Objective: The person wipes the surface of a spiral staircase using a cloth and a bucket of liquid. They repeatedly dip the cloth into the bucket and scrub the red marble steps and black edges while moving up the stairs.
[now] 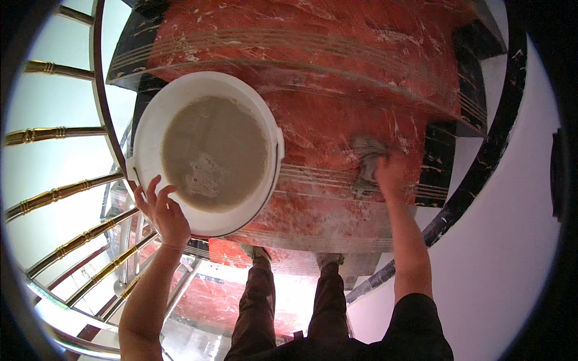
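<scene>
A large white plastic bucket (151,108) of cloudy grey-brown water (216,149) stands on the stairs at the left, with a patch of foam on the water. At its near left rim is my left hand (165,214), its fingers spread and loosely bent over the edge; whether they bear on the rim is hard to tell. My right hand (392,176), blurred, is on a wet grey cloth (368,160) against a red marbled stair tread (325,135). The cloth lies bunched across the grooved lines near the tread's front edge.
A curved railing with brass-coloured balusters (58,194) runs along the left, close to the bucket. Black stone trim (485,149) follows the white wall (501,252) at the right. My feet (329,259) stand on a lower step. Another red tread (311,27) rises beyond.
</scene>
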`<state>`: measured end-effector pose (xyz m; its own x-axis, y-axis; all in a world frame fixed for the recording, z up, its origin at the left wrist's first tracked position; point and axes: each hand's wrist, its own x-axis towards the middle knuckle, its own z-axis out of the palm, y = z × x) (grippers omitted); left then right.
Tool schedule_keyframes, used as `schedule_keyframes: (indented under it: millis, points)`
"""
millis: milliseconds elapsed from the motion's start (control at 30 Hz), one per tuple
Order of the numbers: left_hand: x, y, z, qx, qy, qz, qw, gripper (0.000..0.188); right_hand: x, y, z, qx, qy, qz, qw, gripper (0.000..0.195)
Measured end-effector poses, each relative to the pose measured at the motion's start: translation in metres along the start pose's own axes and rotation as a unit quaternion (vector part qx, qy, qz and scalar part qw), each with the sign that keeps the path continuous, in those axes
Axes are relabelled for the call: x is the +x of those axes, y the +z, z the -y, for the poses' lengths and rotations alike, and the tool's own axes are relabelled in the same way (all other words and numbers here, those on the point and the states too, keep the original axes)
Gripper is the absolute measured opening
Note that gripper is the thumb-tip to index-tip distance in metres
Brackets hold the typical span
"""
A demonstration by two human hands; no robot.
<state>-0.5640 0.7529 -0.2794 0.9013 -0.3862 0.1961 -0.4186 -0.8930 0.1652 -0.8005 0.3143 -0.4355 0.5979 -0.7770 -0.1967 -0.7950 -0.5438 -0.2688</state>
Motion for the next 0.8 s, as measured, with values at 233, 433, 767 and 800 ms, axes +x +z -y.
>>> schedule_keyframes:
  millis: [233,433,767,800]
  points:
    - [0.004,-0.007,-0.001,-0.02,-0.014,0.006,1.0,0.034,0.096,-0.049,0.042,0.784,0.306,-0.101,0.53,0.054]
    - [0.008,-0.009,-0.006,-0.036,-0.013,0.006,0.999,0.027,0.082,-0.044,0.186,0.83,0.293,-0.028,0.474,0.062]
    - [0.006,-0.006,-0.014,-0.03,0.009,-0.019,0.999,0.031,0.06,0.012,0.318,0.849,0.301,0.239,0.362,0.046]
    - [0.004,-0.007,-0.003,-0.014,0.004,-0.021,1.0,0.032,0.049,-0.014,0.342,0.845,0.351,0.248,0.318,0.045]
